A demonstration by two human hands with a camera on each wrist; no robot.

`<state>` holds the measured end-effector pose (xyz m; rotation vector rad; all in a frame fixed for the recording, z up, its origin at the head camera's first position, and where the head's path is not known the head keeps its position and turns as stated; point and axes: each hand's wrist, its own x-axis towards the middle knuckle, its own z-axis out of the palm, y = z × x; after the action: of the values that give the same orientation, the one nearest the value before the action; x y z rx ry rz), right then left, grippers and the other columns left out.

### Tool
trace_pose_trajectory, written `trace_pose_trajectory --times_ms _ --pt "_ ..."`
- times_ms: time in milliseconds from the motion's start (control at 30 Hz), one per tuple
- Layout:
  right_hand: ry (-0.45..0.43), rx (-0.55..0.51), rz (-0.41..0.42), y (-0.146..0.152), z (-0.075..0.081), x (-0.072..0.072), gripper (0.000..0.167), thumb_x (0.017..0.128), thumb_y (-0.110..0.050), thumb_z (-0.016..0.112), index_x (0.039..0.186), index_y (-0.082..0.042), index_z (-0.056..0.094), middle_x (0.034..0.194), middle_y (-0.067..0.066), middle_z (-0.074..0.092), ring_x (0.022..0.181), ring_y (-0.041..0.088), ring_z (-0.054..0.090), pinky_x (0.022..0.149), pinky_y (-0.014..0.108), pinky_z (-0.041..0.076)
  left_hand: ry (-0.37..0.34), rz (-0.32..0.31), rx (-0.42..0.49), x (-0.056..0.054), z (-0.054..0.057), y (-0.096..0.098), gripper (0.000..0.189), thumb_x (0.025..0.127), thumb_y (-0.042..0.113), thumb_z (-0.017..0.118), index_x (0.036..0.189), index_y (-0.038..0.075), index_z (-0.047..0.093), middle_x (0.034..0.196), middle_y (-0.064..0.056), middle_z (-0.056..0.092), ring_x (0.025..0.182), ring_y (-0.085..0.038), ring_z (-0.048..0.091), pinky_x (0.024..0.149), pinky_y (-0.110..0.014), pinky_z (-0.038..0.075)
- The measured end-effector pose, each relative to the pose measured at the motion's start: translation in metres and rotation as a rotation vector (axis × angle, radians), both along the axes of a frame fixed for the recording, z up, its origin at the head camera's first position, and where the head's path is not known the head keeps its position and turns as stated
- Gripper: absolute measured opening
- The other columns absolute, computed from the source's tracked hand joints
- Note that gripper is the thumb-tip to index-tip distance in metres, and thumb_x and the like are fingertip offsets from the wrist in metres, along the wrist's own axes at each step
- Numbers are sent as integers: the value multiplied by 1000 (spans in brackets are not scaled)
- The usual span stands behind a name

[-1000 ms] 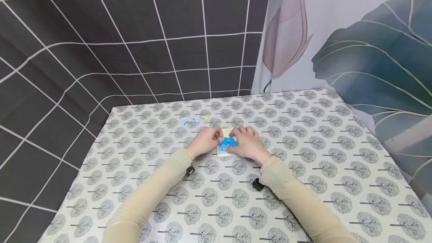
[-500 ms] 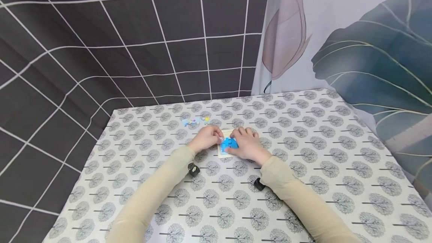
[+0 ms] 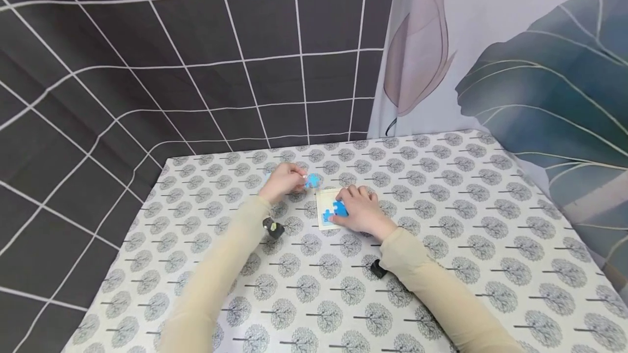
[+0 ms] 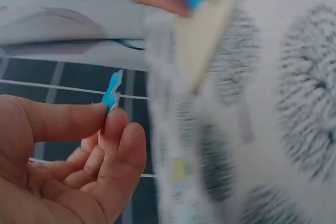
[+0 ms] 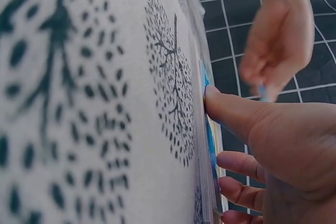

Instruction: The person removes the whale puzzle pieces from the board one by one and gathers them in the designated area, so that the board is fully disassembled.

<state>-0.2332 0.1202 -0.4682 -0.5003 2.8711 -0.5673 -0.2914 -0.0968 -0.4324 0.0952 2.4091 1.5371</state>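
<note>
My left hand [image 3: 284,181] pinches a blue jigsaw puzzle piece [image 3: 312,180] between thumb and fingertips. In the left wrist view the piece [image 4: 111,93] is seen nearly edge-on. Just right of that hand lies a cream puzzle tray [image 3: 325,197], its upper left part bare. Inside it, along the bottom and right, are blue puzzle pieces [image 3: 327,215]. My right hand [image 3: 361,210] rests over the tray's right side, covering part of it. From the right wrist, its thumb [image 5: 231,106] presses on the blue surface, and the other fingertips sit along the tray.
Beyond the left hand, loose pieces are mostly hidden; a yellow piece [image 4: 179,171] shows blurred in the left wrist view. A tree-print cloth [image 3: 343,293] covers the table. A dark gridded curtain [image 3: 221,42] hangs behind, with a leaf-print curtain [image 3: 539,86] at right.
My left hand has lifted a blue puzzle piece out of the tray and moved up and left with it, baring the tray's upper left. The right hand has stayed in place.
</note>
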Motion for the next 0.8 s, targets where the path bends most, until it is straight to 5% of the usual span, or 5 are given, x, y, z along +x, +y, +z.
trace_pose_trajectory --times_ms 133,267,533,633,800 --pt "4 -9 -25 4 1 -1 60 89 -52 72 131 -12 55 130 12 51 122 35 40 105 60 28 16 -63 -5 -1 21 -13 27 91 0 64 117 -8 60 103 -18 67 94 -36 68 87 -38 58" --pt "13 -29 -26 5 -2 -3 61 88 -53 71 132 -13 55 134 12 51 124 36 40 106 62 26 59 -37 -37 -3 25 -33 24 93 0 65 115 -6 62 103 -19 69 98 -40 68 84 -37 59" --pt "-14 -58 -35 2 -10 -3 61 86 -52 74 129 -15 57 135 12 52 122 34 40 104 59 27 115 -10 -207 4 18 -76 24 93 2 64 115 -6 63 107 -21 68 95 -36 70 83 -36 59" --pt "-11 -57 -33 2 -9 -4 62 85 -53 74 130 -15 57 135 11 52 122 34 40 105 60 26 150 1 -308 4 14 -87 23 91 2 65 113 -6 65 101 -18 68 84 -29 70 77 -33 58" --pt "-16 -60 -29 1 -8 -6 63 84 -54 75 130 -15 57 134 11 52 123 34 40 106 61 26 136 16 -349 -1 2 -98 22 89 1 66 110 -7 66 94 -15 68 72 -16 64 69 -28 56"
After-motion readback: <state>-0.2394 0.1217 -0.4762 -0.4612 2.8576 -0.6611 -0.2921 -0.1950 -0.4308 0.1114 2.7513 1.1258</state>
